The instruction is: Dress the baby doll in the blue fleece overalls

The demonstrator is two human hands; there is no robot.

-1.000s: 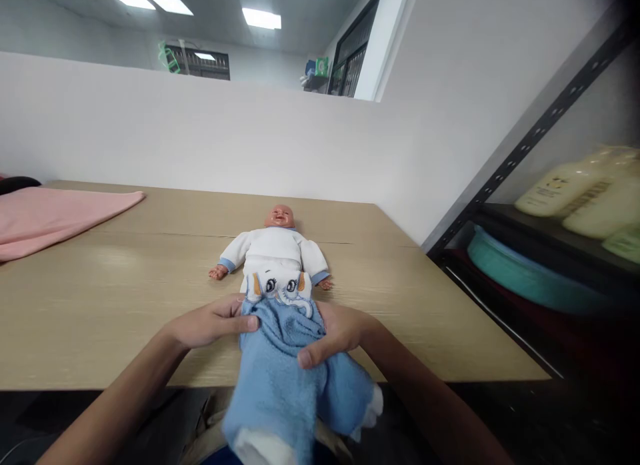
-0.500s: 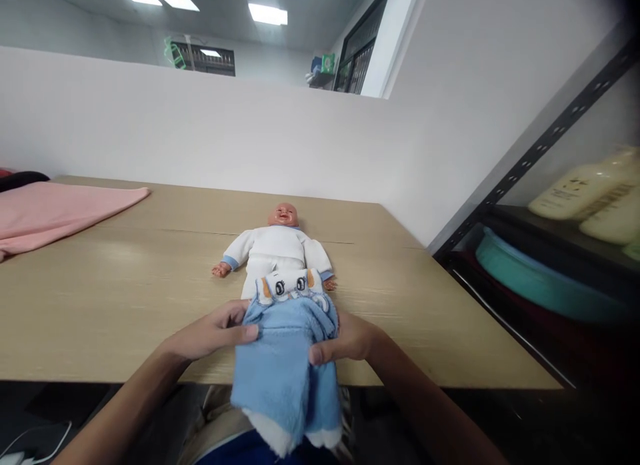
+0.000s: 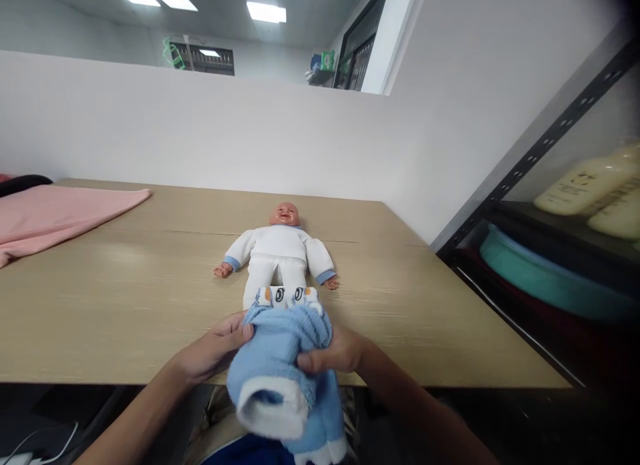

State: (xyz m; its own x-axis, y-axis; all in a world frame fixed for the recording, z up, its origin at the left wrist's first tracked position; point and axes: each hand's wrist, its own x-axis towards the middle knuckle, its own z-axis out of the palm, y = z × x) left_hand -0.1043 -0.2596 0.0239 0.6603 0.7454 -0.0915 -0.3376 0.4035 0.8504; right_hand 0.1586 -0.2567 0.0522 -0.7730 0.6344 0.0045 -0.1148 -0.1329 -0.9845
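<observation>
Two hands (image 3: 217, 348) grasp one blue garment (image 3: 273, 342) — one doll (image 3: 277, 242) lies beyond.

The blue fleece trousers (image 3: 273, 342) hide the lower legs of the doll (image 3: 277, 244), the right hand's (image 3: 343, 350) fingers and the left hand's (image 3: 216, 348) fingertips. At far left, the edge crops the pink cloth (image 3: 60, 215); at right, pale-yellow bottles (image 3: 573, 187), their lettering illegible.
</observation>
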